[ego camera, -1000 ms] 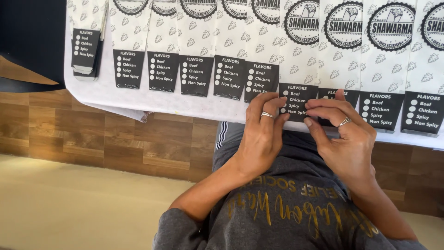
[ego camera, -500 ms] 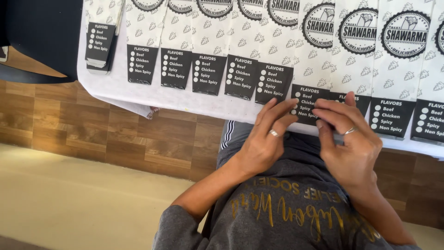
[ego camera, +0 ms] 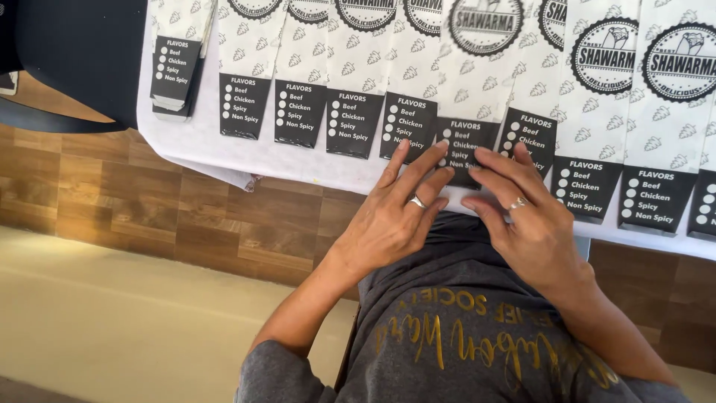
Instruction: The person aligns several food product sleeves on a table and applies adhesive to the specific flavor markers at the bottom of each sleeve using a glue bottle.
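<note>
Hands met over one paper sleeve (ego camera: 468,142) at the worktop's (ego camera: 298,160) near edge. Left hand (ego camera: 395,216) and right hand (ego camera: 526,220) both lay flat, fingers spread and pressing on the sleeve's black end; neither grip was closed around anything. The sleeve lay just ahead of the fingertips, its long axis running away from the person, black end nearest. Both hands were about equally near, the left covering its left side, the right its right. It sat mid-row among like sleeves, edges overlapping. A small stack of sleeves (ego camera: 173,71) lay at the far left. No containers were in view.
</note>
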